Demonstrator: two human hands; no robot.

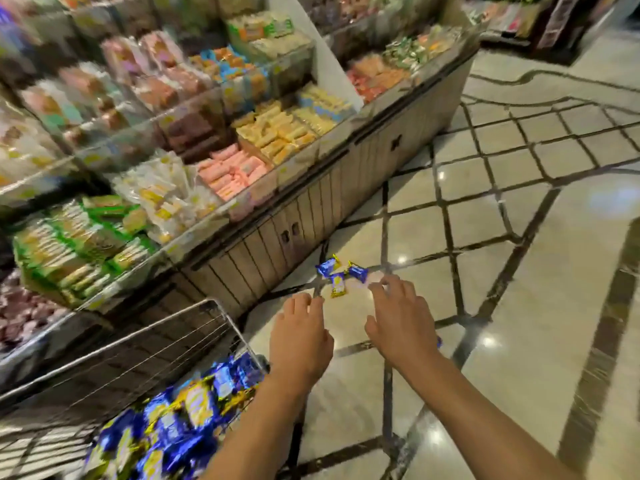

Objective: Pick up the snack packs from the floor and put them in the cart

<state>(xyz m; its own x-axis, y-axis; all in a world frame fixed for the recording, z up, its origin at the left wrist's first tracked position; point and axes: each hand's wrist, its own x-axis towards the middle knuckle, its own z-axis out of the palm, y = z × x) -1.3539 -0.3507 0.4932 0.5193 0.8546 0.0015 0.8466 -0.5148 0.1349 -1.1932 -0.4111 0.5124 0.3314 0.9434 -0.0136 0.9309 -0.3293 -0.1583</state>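
Three small blue-and-yellow snack packs (pixel 338 276) lie close together on the tiled floor beside the base of the display counter. My left hand (pixel 300 336) and my right hand (pixel 398 318) reach out side by side just short of them, fingers relaxed and holding nothing. A sliver of blue wrapper (pixel 439 341) shows behind my right wrist. The wire cart (pixel 114 355) stands at the lower left, below my left forearm. Several blue-and-yellow snack packs (pixel 180 420) are piled in it.
A long display counter (pixel 311 216) with bins of wrapped snacks runs along the left and back, its panelled base next to the packs. Glossy tiled floor (pixel 502 271) spreads to the right. More shelving (pixel 554 26) stands at the far top right.
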